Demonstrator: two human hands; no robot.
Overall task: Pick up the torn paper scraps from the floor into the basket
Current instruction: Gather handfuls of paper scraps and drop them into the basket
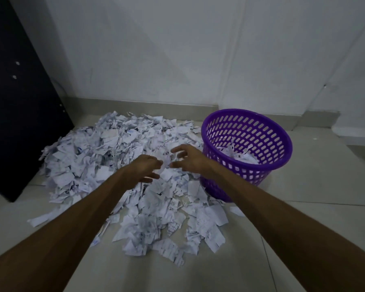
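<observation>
A large heap of torn white paper scraps [105, 157] covers the tiled floor in the middle of the head view. To its right stands a purple plastic basket [261, 165] with slotted walls, some scraps lying inside it. My left hand [144, 168] and my right hand [189, 158] hover side by side over the middle of the heap, just left of the basket. Their fingers are spread and loosely bent, with nothing held in either hand. Whether the fingertips touch the paper I cannot tell.
A dark cabinet [19, 106] stands at the left against the heap's edge. White walls [156, 49] close off the back, with a step or ledge [354, 131] at the far right. Bare floor tiles [304, 207] lie in front and to the right of the basket.
</observation>
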